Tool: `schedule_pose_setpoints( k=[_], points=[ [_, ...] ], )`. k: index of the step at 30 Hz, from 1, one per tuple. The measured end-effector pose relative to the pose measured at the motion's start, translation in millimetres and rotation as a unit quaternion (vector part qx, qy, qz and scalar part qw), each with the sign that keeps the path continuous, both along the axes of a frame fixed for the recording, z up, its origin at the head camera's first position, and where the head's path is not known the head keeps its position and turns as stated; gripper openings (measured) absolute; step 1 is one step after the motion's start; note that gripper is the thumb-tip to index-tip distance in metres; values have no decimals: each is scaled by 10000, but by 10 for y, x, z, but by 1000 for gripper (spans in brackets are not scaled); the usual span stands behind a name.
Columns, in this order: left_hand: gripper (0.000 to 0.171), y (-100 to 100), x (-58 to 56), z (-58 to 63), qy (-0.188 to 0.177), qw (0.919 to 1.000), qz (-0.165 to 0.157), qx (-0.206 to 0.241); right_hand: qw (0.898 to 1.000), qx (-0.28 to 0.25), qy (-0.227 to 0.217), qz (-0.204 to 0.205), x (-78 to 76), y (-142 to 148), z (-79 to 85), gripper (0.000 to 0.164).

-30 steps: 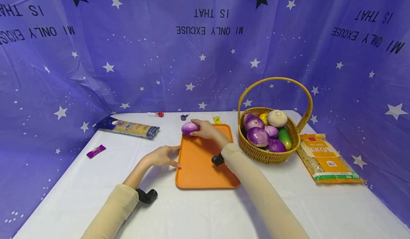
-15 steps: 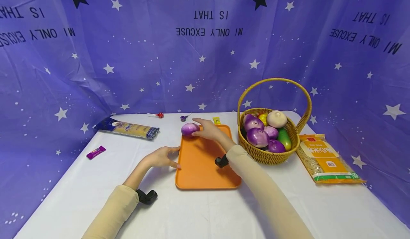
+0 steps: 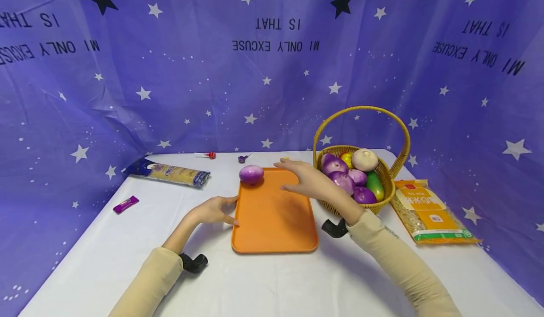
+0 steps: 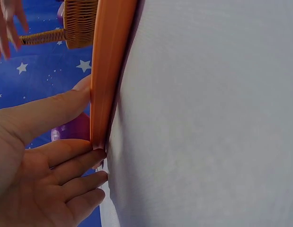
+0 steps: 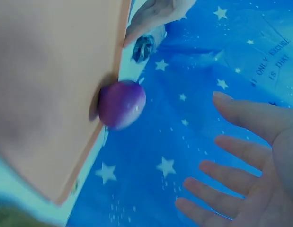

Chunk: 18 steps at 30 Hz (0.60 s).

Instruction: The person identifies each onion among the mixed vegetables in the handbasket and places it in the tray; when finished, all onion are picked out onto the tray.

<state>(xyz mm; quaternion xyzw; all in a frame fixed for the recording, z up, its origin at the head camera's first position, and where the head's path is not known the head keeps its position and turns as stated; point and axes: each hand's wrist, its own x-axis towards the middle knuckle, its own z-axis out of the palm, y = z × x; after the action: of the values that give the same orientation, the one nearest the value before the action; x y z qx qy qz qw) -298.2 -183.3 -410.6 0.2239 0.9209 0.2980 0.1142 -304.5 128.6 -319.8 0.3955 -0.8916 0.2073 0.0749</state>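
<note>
On the orange tray (image 3: 275,213), a shiny purple onion (image 3: 251,174) lies at the far left corner. My left hand (image 3: 212,210) is at the tray's left edge. Its thumb and fingertips touch the rim in the left wrist view, with the fingers (image 4: 73,165) nearly straight rather than curled round it. Over the tray's right side hovers my right hand (image 3: 309,181), fingers spread and holding nothing. The right wrist view shows a gap between that hand and the onion (image 5: 121,104).
A wicker basket (image 3: 361,207) of onions and other vegetables stands right of the tray. Beyond it lies an orange food packet (image 3: 433,213). At left are a pasta packet (image 3: 170,173) and a purple candy (image 3: 126,204). Two lollipops (image 3: 211,155) lie at the back.
My right hand has let go of the onion and moved right, toward the basket. The onion stays on the tray's far left corner. My left hand has kept its place.
</note>
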Motion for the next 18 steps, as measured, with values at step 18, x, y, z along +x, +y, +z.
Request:
schedule_pose_setpoints(
  k=[18],
  points=[
    [86,9,13,-7,-38,10000,79,-12,9980,550,-223,218,-15,1369,92,58]
  ],
)
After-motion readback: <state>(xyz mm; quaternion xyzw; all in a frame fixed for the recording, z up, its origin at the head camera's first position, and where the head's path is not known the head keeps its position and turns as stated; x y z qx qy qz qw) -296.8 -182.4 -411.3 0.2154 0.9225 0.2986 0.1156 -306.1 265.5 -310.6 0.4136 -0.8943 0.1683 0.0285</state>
